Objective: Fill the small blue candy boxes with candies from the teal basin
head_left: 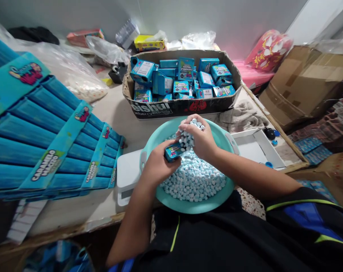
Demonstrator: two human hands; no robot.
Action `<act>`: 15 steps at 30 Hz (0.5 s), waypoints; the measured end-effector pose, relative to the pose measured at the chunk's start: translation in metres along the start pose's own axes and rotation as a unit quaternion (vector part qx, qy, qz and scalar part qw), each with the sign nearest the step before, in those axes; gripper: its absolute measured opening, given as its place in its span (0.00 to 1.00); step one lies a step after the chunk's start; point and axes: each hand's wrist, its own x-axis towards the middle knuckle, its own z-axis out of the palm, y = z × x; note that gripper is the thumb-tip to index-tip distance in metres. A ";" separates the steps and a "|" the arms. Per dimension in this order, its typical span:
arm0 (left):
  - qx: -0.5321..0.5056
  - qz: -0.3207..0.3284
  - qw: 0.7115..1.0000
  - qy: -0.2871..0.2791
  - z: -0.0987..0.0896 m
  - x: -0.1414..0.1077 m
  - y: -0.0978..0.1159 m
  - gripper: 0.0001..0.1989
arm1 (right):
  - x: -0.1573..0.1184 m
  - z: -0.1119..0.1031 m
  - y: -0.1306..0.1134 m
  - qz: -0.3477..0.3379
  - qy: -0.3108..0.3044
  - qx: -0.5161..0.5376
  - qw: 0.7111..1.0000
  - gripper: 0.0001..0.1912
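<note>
Head view: we appear to be hand-filling the blue Caramelo carton (173,151) above the teal basin (194,208).
Our left hand's (159,163) fingers pinch the carton; our right hand's (203,139) curl around candies (187,139) at its end. We judge the next move calls for controlled, spill-free funnelling.

The person wears a black short-sleeved top (213,241). The right sleeve (281,224) carries 2 lime-yellow lines of trim, with a bright blue panel (304,219) set between them. 1 more thin lime line (175,234) marks the left side of the front. Some blue shows at the left sleeve (128,265), mostly cut off by the view's lower edge. The left hand (161,164), right hand (202,139) and both forearms (247,175) are bare.
</note>
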 end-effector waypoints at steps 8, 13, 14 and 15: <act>0.071 0.083 0.994 0.002 -0.002 0.000 0.002 0.24 | 0.002 -0.002 0.003 -0.012 0.000 0.036 0.999 0.16; 0.084 0.077 0.993 -0.006 -0.001 0.000 -0.002 0.25 | 0.004 -0.003 0.005 -0.022 -0.023 0.035 0.999 0.18; 0.087 0.071 0.994 -0.002 -0.001 0.000 -0.002 0.25 | 0.004 -0.003 0.005 -0.028 -0.025 0.038 0.999 0.18; 0.089 0.064 0.994 0.002 0.000 0.000 -0.002 0.25 | 0.004 -0.003 0.005 -0.036 -0.028 0.041 0.998 0.17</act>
